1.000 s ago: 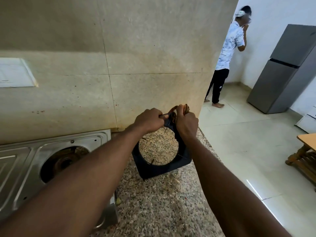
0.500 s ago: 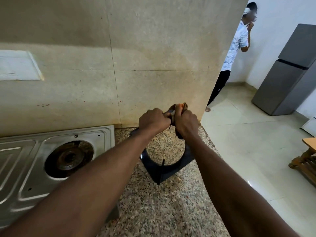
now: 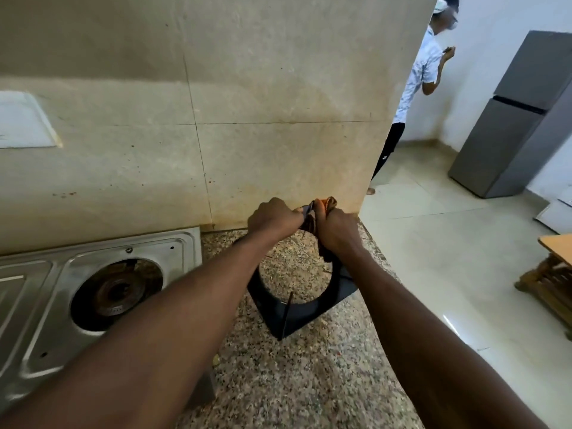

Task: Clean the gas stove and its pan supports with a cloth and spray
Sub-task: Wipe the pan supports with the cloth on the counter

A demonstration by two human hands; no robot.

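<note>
The pan support [image 3: 297, 314] stood on one corner on the bench [image 3: 294, 391], right of the gas stove [image 3: 46, 305]. The left hand [image 3: 274, 216] gripped its top rim; beside it, the right hand [image 3: 339, 230] had its fingers wrapping the cloth [image 3: 325, 203] round that rim.

The top rim of the pan support [image 3: 297, 317], near the counter's [image 3: 278, 382] back edge, is hidden under the left hand [image 3: 274, 216] and right hand [image 3: 339, 232]. Most of the cloth [image 3: 325, 203] is buried in the right fist. The gas stove [image 3: 46, 305] runs off the picture's left edge, its near corner behind the left forearm [image 3: 185, 320]. The wall [image 3: 278, 119] covers half of a second person [image 3: 424, 72]; the fridge [image 3: 510, 144] is cut off at right
</note>
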